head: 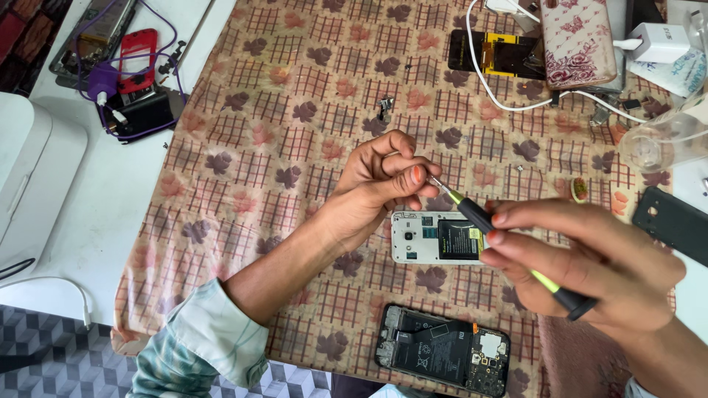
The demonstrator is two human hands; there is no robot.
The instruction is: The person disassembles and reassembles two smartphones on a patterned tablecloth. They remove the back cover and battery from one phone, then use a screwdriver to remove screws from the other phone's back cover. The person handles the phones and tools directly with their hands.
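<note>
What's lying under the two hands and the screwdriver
A white opened phone lies on the patterned cloth below the screwdriver. The right hand covers the phone's right end; the left hand pinches the screwdriver's tip.

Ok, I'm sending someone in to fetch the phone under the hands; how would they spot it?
On the leaf-patterned tablecloth, look just below the screwdriver held by the right hand. The white opened phone lies flat there, back cover off. Unlike the black opened phone nearer the table edge, its frame is white.

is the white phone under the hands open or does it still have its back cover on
Open: the white phone lies face down with no back cover, its black battery and camera exposed.
</note>
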